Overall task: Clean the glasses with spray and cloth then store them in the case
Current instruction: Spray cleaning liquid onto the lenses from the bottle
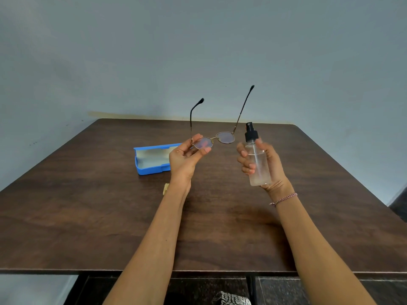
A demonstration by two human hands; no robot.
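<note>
My left hand (186,156) holds thin metal-framed glasses (224,137) by the left lens rim, above the table, with both temples unfolded and pointing up and away. My right hand (262,164) grips a clear spray bottle (257,159) upright, its black nozzle just right of the glasses' right lens. An open blue case (152,159) with a pale lining lies on the table behind my left hand. A small yellowish cloth (165,189) peeks out beside my left wrist, mostly hidden by the forearm.
The dark wooden table (88,216) fills the view, its near edge at the bottom and its far edge against a grey-blue wall. A patterned fabric shows below the table edge.
</note>
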